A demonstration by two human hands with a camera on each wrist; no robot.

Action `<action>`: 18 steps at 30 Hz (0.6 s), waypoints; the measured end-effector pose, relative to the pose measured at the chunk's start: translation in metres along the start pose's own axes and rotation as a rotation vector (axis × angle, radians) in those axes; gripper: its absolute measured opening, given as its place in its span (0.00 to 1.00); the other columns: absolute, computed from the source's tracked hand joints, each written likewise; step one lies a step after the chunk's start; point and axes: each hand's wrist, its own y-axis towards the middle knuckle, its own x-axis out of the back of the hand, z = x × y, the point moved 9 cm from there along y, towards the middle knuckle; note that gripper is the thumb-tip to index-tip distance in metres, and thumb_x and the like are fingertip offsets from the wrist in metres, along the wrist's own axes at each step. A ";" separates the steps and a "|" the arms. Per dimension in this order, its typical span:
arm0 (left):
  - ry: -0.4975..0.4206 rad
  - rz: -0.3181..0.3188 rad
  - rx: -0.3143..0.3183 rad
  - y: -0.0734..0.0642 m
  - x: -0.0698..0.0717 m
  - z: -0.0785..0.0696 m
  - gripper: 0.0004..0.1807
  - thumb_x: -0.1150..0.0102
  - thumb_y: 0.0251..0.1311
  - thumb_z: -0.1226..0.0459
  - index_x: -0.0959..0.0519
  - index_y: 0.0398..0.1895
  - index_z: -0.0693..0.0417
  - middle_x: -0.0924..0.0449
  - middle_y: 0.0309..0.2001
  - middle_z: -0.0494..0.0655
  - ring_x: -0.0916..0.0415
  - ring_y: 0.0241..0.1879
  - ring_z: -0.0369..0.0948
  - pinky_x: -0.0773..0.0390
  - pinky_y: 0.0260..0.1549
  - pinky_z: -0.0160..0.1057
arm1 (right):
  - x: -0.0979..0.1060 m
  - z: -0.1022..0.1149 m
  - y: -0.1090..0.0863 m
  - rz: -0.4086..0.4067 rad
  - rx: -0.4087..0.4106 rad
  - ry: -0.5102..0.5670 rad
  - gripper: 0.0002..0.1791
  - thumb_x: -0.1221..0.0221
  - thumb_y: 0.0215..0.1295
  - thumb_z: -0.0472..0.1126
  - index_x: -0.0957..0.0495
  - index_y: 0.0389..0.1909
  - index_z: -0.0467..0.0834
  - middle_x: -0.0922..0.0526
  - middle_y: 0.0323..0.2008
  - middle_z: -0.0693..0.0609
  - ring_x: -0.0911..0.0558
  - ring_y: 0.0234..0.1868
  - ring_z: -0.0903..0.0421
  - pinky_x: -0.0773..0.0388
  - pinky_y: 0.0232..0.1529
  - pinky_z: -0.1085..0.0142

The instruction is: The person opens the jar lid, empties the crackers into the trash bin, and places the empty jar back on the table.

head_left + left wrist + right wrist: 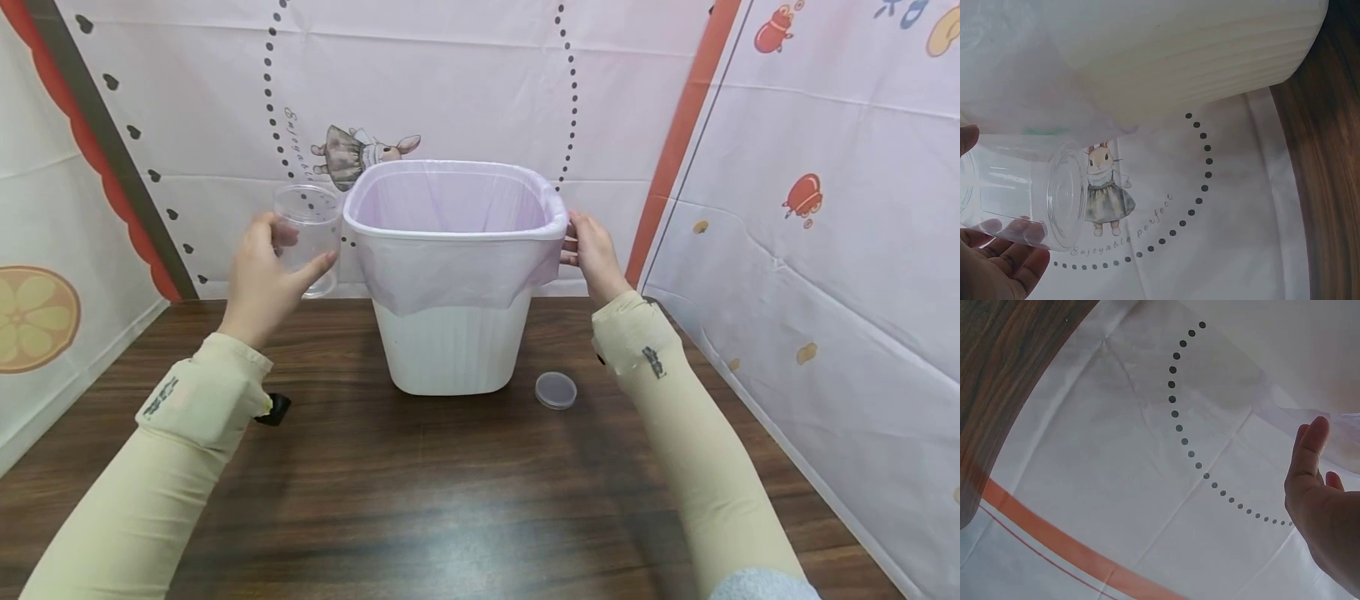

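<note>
A clear plastic jar point(318, 237), roughly upright, is gripped in my left hand point(262, 271), thumb on the near side and fingers on the far side. It is held beside the left rim of a white trash bin point(450, 354). In the left wrist view the jar point(1016, 181) is see-through, and the fingers show through its wall. A pale purple trash bag point(450, 271) lines the bin and folds down over its rim. My right hand point(596, 254) touches the bin's right side at the rim, its fingers mostly straight against the bag.
A round clear lid point(556, 390) lies on the dark wooden table point(420, 508), right of the bin's base. Printed white cloth point(465, 75) hangs behind the bin, and similar cloth stands along the left and right sides.
</note>
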 end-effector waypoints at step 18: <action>-0.061 0.032 0.082 -0.029 -0.009 0.025 0.34 0.39 0.49 0.47 0.36 0.50 0.62 0.30 0.48 0.57 0.32 0.47 0.47 0.34 0.44 0.42 | -0.004 -0.007 -0.008 0.024 0.006 0.017 0.13 0.62 0.68 0.47 0.31 0.35 0.46 0.24 0.32 0.57 0.22 0.31 0.64 0.25 0.29 0.73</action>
